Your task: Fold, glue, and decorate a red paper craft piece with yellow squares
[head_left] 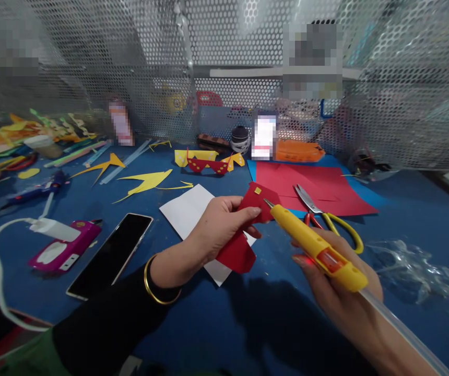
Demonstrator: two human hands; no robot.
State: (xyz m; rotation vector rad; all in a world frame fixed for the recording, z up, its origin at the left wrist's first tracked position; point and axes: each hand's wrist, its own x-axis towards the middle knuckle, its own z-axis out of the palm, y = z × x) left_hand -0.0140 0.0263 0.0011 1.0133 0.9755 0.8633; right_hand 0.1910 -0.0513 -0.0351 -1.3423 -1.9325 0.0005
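My left hand pinches a folded red paper cutout that carries a small yellow square near its top edge. My right hand grips a yellow pen-shaped glue gun, its metal tip touching the red paper's right edge; a clear glue stick trails from its back end. Both hands hover above the blue table. A white sheet lies under the red paper.
Yellow-handled scissors lie on red paper sheets to the right. A black phone, a pink device with white cable, yellow cutouts, a red-yellow paper mask and crumpled plastic surround them. Perforated metal screen behind.
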